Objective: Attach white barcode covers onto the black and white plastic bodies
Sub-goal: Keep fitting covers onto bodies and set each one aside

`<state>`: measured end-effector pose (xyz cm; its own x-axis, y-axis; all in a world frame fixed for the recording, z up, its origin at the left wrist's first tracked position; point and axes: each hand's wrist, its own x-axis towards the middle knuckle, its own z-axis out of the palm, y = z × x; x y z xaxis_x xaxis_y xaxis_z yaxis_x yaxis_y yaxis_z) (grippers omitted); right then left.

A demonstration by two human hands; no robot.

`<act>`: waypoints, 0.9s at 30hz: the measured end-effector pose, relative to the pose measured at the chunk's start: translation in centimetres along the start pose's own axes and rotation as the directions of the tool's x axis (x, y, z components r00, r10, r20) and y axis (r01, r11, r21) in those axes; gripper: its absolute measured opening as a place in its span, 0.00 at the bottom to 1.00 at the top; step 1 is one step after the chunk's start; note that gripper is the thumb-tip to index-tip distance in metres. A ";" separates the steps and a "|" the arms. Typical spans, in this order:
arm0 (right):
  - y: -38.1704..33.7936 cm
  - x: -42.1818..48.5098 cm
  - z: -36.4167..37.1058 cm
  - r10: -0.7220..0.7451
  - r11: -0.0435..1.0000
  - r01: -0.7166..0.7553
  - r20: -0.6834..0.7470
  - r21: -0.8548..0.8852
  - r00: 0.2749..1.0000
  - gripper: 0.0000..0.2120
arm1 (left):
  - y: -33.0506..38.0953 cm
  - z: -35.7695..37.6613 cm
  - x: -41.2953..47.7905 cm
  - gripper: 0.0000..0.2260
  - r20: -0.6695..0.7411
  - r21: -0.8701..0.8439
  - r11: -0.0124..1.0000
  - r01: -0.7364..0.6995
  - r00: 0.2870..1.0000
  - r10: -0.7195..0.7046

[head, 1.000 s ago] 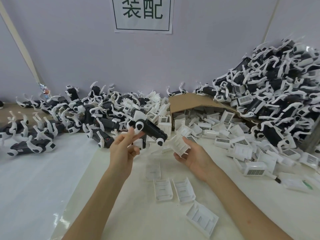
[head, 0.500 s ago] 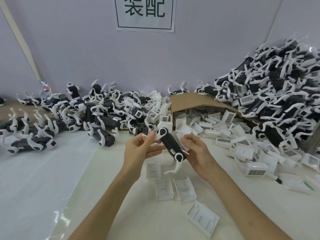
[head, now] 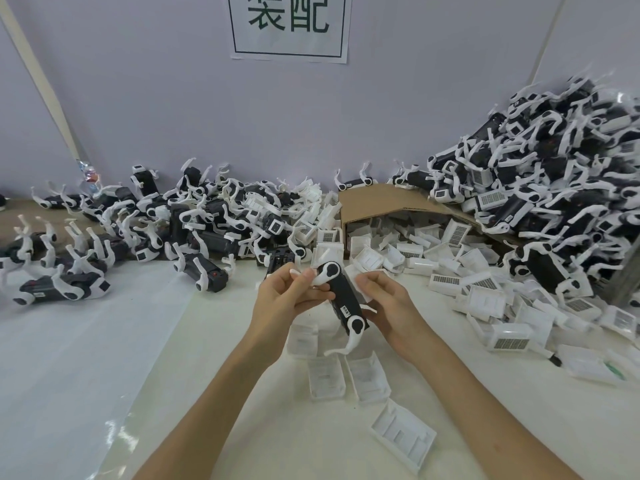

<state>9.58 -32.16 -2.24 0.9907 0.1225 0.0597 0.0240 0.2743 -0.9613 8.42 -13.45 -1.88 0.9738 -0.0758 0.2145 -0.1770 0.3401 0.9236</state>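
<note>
Left hand (head: 287, 299) drops nearer the person, black-and-white plastic body (head: 346, 301) now turned steeper. Right hand (head: 389, 306) closes the gap, bringing the white barcode cover (head: 363, 293) against the body's side.

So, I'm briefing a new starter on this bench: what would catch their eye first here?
First, the towering heap of black and white plastic bodies at the far right. At centre, the left hand and right hand hold one black plastic body with white legs above loose white plastic covers on the table.
</note>
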 end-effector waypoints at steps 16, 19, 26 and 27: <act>-0.1 -0.2 0.0 -0.005 0.995 0.014 0.098 -0.095 0.995 0.05 | 0.0 -0.4 0.1 0.10 -0.001 -0.232 0.968 0.094 0.995 -0.097; -0.3 -0.4 -0.1 -0.007 0.995 0.021 0.135 -0.100 0.991 0.04 | -0.1 -0.5 0.1 0.12 0.009 -0.251 0.963 0.101 0.995 -0.102; 0.3 -0.8 0.4 0.148 0.989 -0.140 0.376 -0.049 0.915 0.22 | -0.1 -0.6 0.2 0.11 0.054 -0.299 0.948 0.112 0.994 -0.100; 0.4 -1.0 0.6 0.142 0.989 -0.147 0.396 -0.017 0.907 0.20 | 0.0 -0.7 0.2 0.11 0.059 -0.287 0.952 0.108 0.994 -0.095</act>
<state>8.56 -31.62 -2.50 0.8490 0.5278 0.0242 -0.1199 0.2372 -0.9640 8.74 -12.85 -2.07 0.9760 -0.1630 0.1445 -0.0223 0.5850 0.8107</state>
